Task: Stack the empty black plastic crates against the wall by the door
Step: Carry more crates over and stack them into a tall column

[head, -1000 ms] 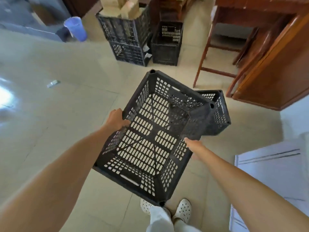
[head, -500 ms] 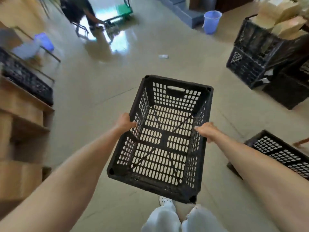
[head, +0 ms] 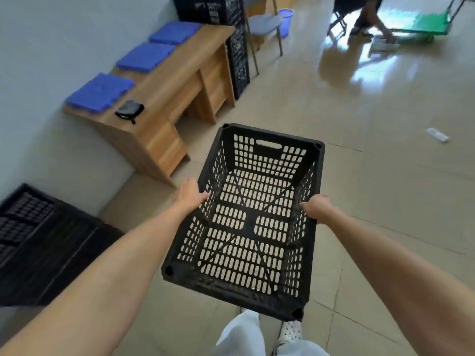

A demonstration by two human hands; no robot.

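I carry an empty black plastic crate (head: 246,222) in front of me, level and open side up, above the tiled floor. My left hand (head: 190,195) grips its left long rim and my right hand (head: 317,208) grips its right long rim. At the lower left, against the pale wall, stands a stack of black crates (head: 38,240), seen from above. More black crates (head: 226,11) are piled at the far end of a wooden desk.
A wooden desk (head: 167,80) with blue mats (head: 100,92) and a black pouch (head: 129,110) runs along the left wall. A chair (head: 264,24), a blue bucket (head: 286,16), a person (head: 365,16) by a green trolley (head: 431,24) are far ahead. Litter (head: 437,134) lies on the floor.
My view has swung left with the crate held in both hands: the crates at the right have left the view, and the desk, wall and crate stack at the left have come in.
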